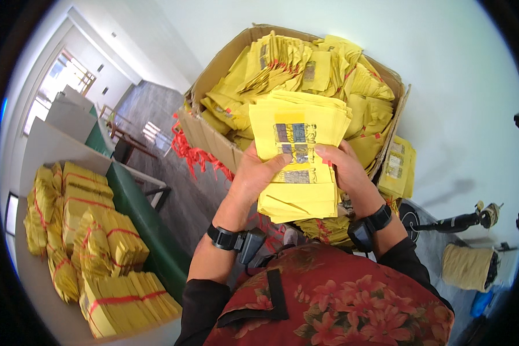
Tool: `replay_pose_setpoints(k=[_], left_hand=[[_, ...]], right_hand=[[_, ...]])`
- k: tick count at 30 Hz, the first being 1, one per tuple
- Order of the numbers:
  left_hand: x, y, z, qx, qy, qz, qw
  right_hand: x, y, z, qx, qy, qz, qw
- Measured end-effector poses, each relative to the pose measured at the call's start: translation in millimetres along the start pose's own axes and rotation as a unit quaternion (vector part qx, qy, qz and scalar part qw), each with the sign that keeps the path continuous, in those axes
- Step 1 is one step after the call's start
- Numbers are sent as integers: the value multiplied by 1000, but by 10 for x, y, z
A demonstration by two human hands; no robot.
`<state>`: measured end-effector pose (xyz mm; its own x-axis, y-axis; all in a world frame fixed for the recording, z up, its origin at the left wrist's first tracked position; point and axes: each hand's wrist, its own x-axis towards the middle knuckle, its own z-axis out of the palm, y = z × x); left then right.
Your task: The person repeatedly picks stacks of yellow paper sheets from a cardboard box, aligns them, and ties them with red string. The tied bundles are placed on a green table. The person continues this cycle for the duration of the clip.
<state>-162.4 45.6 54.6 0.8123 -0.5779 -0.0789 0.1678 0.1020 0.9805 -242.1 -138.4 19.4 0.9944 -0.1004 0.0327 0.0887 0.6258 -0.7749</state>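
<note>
My left hand [259,171] and my right hand [344,162] hold a thick stack of yellow printed paper sheets [300,129] between them, thumbs on top and fingers hidden beneath. The top sheet carries dark stamped writing. A loose-edged layer of sheets pokes out at the lower end of the stack. Beyond and below the hands is a large open cardboard box [209,140], heaped with bundles of similar yellow paper [281,60], some with red bits between them. Black straps with dark devices are on both of my wrists.
Yellow paper bundles tied with red strips [125,298] are piled at the left beside a green surface [138,216]. Red strips [190,151] hang by the box's left side. More yellow paper [395,168] is at its right. A beige container [467,266] stands farther right.
</note>
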Motion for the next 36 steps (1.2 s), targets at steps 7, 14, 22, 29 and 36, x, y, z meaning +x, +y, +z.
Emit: replay_pose_setpoints(k=[7, 14, 22, 29, 36], left_hand=[[-755, -137, -82, -87, 34, 32, 995], [-1543, -313, -292, -142, 79, -16, 987], [-2693, -567, -480, -47, 216, 57, 974], [-3917, -717, -471, 233, 406, 198, 861], [-4775, -745, -19, 504, 554, 205, 630]], right_hand=[[-213, 228, 219, -15, -52, 36, 998], [-391, 589, 473, -103, -125, 103, 981], [-655, 1194, 921, -70, -285, 200, 935], [-773, 1756, 1228, -309, -420, 196, 830], [-1217, 2308, 1576, -75, -306, 504, 804]])
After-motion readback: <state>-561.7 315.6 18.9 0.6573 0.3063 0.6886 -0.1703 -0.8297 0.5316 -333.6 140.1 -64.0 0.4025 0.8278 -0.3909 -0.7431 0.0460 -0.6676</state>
